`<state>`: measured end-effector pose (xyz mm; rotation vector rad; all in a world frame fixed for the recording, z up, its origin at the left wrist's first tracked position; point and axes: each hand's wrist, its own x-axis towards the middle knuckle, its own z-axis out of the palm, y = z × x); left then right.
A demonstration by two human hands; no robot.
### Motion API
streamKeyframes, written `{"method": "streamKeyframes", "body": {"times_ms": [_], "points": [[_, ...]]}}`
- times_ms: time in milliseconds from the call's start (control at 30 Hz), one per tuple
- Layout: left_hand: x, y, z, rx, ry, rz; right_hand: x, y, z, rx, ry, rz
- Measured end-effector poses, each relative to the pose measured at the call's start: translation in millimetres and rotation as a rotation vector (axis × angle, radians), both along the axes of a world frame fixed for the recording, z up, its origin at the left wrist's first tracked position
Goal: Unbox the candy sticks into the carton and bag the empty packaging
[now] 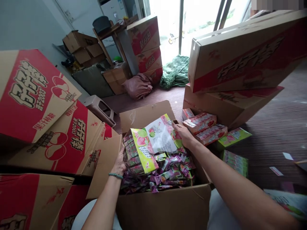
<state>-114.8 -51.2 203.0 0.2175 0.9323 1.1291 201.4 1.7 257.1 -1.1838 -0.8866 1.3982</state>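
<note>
1. An open cardboard box sits at the near centre of the scene, filled with small candies in purple, pink and green wrappers.
2. A green and pink printed display carton lies tilted across the top of the candies, at the far side of the box.
3. The left hand reaches in at the box's left edge, wearing a green bead bracelet on the wrist. Its fingers are curled around the carton's near left end and the wrapped candy there.
4. The right hand reaches in from the right and rests on the far right corner of the carton, fingers closed onto its edge.
5. Just to the right of the box, red and pink candy cartons and green ones lie on the dark wooden floor.
6. Large cardboard shipping cases printed in red are stacked on the left, and two more sit at the far right.
7. Farther back stand a plastic stool, a pinkish bag, a green cloth heap and another stack of cases near a bright doorway.
</note>
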Motion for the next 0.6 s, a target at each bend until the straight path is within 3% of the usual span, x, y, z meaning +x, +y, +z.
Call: {"method": "streamKeyframes", "body": {"times_ms": [100,200,300,400,500,600], "points": [[9.1,-5.3,6.7,0.067,-0.121,0.059,0.7,-11.1,12.7,-0.041,0.246,0.138],[32.7,-6.8,11.7,0.111,-0.197,0.173,-16.1,-35.1,13.1,-0.004,0.312,0.199],[66.9,-9.9,17.6,0.147,-0.231,0.215,-40.2,-62.5,7.5,0.114,0.114,0.280],[89.0,-19.5,21.3,0.195,-0.229,0.179,-49.3,-76.6,13.1,0.242,-0.107,0.194],[82.8,-29.5,24.7,0.224,-0.155,0.143,-35.6,-75.4,32.1,0.346,-0.155,0.104],[62.1,-31.5,33.8,0.264,-0.057,0.192,-16.1,-71.2,47.9,0.380,-0.168,0.166]]}}
